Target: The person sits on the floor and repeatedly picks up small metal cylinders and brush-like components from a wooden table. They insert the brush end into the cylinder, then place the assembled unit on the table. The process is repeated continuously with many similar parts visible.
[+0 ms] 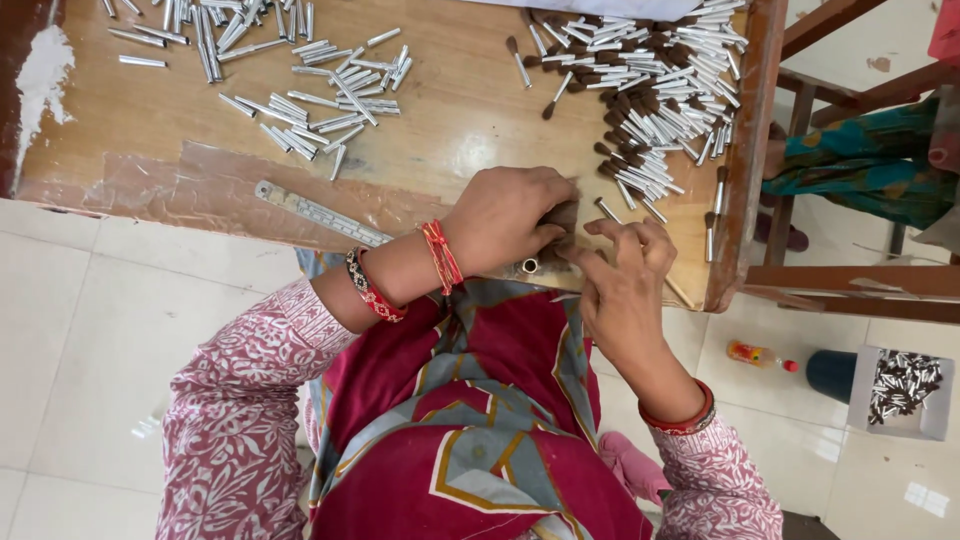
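At the tabletop's [450, 120] near edge, our left hand [505, 215] closes around a dark bristle tuft [563, 215] above a metal ferrule [529, 265]; our right hand [620, 275] pinches beside it. Loose bristles could slip out if we ease off. Finished brushes [650, 90] crowd the far right corner.

The table [450, 110] is light brown wood. The little tubes [320, 110] are shiny silver. The brushes [650, 110] have dark brown tips. The sleeves [240, 400] are pink with white swirls. The bangles [440, 255] are red.
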